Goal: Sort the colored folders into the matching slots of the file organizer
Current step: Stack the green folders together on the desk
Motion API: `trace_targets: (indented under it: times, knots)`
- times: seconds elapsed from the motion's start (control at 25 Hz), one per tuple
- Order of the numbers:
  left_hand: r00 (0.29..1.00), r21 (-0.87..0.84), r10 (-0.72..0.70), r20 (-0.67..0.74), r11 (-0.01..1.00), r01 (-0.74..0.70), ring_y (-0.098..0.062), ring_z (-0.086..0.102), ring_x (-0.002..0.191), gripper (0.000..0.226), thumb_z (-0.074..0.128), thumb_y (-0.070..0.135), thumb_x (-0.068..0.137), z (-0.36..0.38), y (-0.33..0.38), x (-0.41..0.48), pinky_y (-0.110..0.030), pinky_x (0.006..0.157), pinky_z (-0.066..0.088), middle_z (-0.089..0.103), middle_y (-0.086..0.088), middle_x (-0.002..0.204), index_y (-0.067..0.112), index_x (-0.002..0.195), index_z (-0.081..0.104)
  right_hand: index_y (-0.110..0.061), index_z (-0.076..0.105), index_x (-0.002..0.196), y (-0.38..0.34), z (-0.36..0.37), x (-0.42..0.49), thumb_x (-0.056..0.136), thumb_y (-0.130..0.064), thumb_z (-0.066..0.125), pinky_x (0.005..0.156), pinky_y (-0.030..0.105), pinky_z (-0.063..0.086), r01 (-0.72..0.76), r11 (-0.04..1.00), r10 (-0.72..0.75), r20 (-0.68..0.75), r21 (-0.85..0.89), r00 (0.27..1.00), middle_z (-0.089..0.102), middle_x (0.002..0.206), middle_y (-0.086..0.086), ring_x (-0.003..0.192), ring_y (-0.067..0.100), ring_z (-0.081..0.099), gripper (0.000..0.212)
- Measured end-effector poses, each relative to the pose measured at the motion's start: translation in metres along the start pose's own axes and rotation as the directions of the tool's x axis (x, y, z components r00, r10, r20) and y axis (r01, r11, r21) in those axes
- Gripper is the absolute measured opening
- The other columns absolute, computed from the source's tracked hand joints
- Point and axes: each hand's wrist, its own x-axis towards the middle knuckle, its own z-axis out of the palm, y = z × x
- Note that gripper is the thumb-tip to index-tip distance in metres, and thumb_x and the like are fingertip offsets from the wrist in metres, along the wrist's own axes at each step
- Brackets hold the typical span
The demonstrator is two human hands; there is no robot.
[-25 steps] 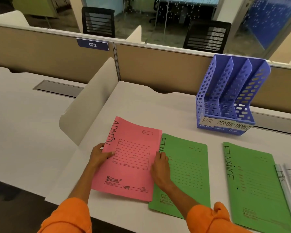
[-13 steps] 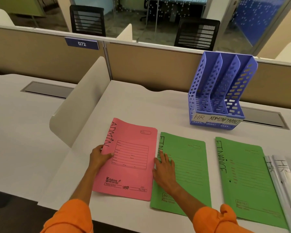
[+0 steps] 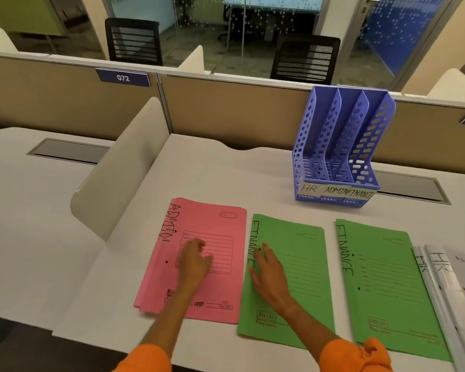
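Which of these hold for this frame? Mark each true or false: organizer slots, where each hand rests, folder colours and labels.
1. The blue file organizer already holds a folder. False: all three slots look empty.
2. The left hand rests on the pink ADMIN folder. True.
3. The right hand lies on a green FINANCE folder. True.
4. Only one green folder is on the desk. False: a second green FINANCE folder lies further right.
5. The organizer's labels read HR, ADMIN, FINANCE. True.
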Motion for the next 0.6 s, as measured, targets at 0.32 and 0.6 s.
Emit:
trace_targets:
  times: [0.32, 0.6]
  knots:
    - [0.957, -0.037, -0.109, 0.269, 0.992, 0.124, -0.018, 0.059, 0.08, 0.039, 0.08, 0.015, 0.074, 0.093, 0.047, -0.049, -0.025, 0.06, 0.05, 0.058, -0.001, 0.091, 0.009, 0.099, 0.051, -0.017, 0.028, 0.147, 0.08, -0.024, -0.028, 0.096, -0.04, 0.048, 0.114, 0.054, 0.027, -0.37, 0.929, 0.37, -0.05, 0.018, 0.928, 0.025, 0.157, 0.008, 0.144, 0.028, 0.023, 0.06]
    - [0.957, -0.15, -0.114, 0.266, 0.976, 0.158, -0.024, 0.07, 0.076, 0.031, 0.086, 0.01, 0.066, 0.106, 0.059, -0.047, -0.027, 0.062, 0.057, 0.073, -0.01, 0.093, 0.012, 0.088, 0.065, -0.018, 0.026, 0.149, 0.096, -0.031, -0.038, 0.093, -0.044, 0.051, 0.117, 0.044, 0.023, -0.325, 0.922, 0.334, -0.005, 0.21, 0.943, 0.026, 0.157, 0.005, 0.144, 0.022, 0.022, 0.066]
